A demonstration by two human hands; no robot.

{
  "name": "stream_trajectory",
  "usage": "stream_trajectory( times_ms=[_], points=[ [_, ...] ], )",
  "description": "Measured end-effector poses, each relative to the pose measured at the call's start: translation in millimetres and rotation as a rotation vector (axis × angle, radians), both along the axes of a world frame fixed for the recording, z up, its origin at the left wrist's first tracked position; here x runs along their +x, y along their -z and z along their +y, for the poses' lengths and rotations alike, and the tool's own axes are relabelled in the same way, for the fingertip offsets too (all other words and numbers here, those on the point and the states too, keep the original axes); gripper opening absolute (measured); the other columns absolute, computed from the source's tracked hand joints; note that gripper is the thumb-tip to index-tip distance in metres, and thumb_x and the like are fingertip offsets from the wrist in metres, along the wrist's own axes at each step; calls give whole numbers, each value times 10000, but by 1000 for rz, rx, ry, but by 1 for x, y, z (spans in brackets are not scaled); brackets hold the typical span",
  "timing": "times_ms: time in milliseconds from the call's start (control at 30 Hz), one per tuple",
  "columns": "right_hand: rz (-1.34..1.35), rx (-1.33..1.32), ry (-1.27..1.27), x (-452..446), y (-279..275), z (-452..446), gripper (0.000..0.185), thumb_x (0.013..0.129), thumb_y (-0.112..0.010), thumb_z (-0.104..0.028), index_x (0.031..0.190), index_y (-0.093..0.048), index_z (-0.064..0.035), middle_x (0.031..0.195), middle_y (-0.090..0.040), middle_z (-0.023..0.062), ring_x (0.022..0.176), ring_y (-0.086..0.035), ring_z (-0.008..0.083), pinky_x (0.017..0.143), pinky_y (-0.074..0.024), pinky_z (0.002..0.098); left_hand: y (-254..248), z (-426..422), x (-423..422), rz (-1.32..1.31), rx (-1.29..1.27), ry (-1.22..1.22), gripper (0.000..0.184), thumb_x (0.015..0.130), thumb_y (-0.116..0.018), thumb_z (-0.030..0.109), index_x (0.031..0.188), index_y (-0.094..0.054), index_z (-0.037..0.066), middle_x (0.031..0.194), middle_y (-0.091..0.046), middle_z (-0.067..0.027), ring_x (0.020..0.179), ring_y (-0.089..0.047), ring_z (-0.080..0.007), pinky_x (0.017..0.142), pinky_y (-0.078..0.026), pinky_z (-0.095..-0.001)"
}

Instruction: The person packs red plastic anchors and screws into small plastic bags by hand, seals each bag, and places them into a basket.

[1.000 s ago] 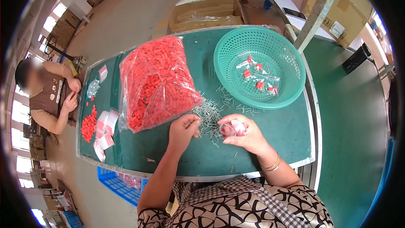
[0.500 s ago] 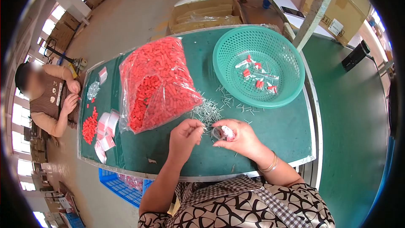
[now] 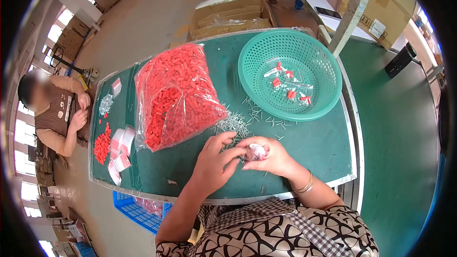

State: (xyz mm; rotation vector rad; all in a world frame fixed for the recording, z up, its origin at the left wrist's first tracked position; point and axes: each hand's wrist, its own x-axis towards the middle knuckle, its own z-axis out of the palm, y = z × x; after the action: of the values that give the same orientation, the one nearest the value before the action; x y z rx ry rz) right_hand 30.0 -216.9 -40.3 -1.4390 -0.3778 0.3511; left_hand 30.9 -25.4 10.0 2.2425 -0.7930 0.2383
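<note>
My right hand is closed round a small clear plastic bag with some white and red on it. Close beside it, my left hand has its fingertips at the mouth of this bag, one finger raised apart from the others. Whatever those fingertips pinch is too small to make out. Just beyond both hands lies a loose pile of small silvery screws, partly hidden by my fingers. A large clear bag of red plastic wall plugs rests to the left of the pile.
A green perforated basket at the back right holds several small filled bags. At the table's left end are empty-looking zip bags, loose red plugs and a screw heap. A person works there. Below sits a blue crate.
My left hand has moved right from the screw pile to the mouth of the small bag, its fingers spreading somewhat. My right hand still holds the bag in nearly the same place.
</note>
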Motion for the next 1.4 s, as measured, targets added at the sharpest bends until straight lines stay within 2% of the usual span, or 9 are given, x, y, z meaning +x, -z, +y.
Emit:
stream_trajectory(
  times_ms=[67, 167, 267, 367, 467, 633, 933, 1233, 1400],
  points=[
    [99, 82, -92, 0, 0, -2, 456, 709, -815, -142, 1109, -614, -53, 867, -619, 2, 798, -551, 81, 720, -485, 258, -2, 1, 0, -38, 61, 34, 223, 710, -675, 22, 923, -636, 77, 927, -587, -68, 845, -576, -254, 732, -472, -353],
    [98, 65, 50, -5, 0, 4, 416, 703, -810, -139, 1070, -631, -63, 828, -628, 15, 755, -588, 121, 691, -491, 274, 4, 3, 0, -79, 109, 12, 184, 701, -684, 28, 870, -626, 70, 897, -589, -67, 817, -572, -260, 710, -468, -361],
    [-353, -243, 220, -1, -4, 5, 260, 727, -778, -131, 953, -662, -75, 778, -623, 49, 699, -608, 183, 633, -488, 298, 5, 3, -2, -109, 156, -60, 162, 684, -700, 25, 823, -629, 72, 856, -599, -55, 779, -568, -253, 658, -470, -356],
    [-352, -251, 296, -3, 3, 7, 117, 757, -741, -129, 837, -669, -82, 749, -611, 79, 664, -607, 239, 586, -478, 325, 7, 1, -3, -121, 164, -71, 168, 687, -699, 24, 834, -632, 70, 822, -601, -48, 749, -564, -253, 640, -464, -358],
    [-324, -214, 339, -4, 5, 8, 61, 783, -710, -119, 803, -669, -80, 725, -599, 77, 645, -604, 230, 561, -467, 328, 8, -1, -4, -60, 102, -72, 162, 712, -697, 19, 858, -637, 56, 823, -608, -63, 715, -569, -241, 634, -466, -334],
    [-315, -202, 299, -4, 7, 5, 45, 785, -697, -100, 816, -670, -81, 724, -601, 73, 643, -605, 223, 562, -467, 317, 9, -1, -8, 364, -215, -199, 141, 764, -675, -4, 897, -643, 29, 805, -610, -59, 655, -543, -152, 604, -439, -263],
    [-240, -142, 282, -7, 4, 12, 44, 795, -695, -97, 823, -671, -74, 746, -618, 70, 682, -610, 196, 595, -475, 303, 16, -3, -6, 421, -208, -184, 67, 763, -681, -4, 814, -646, 21, 737, -558, -17, 587, -477, -73, 543, -383, -219],
    [-185, -86, 259, -10, 6, 13, 32, 807, -682, -73, 801, -666, -46, 754, -626, 75, 679, -598, 180, 608, -471, 293, 16, -2, -6, 433, -212, -162, 69, 754, -683, -9, 785, -635, 31, 723, -536, 6, 566, -444, -54, 515, -351, -208],
    [-72, -10, 299, -12, 8, 13, 22, 803, -680, -48, 813, -673, -30, 768, -632, 60, 690, -587, 138, 616, -464, 272, 21, 9, -7, 547, -284, -217, 70, 771, -672, -11, 820, -635, 23, 762, -561, 3, 615, -495, -55, 549, -393, -203]
  ],
)
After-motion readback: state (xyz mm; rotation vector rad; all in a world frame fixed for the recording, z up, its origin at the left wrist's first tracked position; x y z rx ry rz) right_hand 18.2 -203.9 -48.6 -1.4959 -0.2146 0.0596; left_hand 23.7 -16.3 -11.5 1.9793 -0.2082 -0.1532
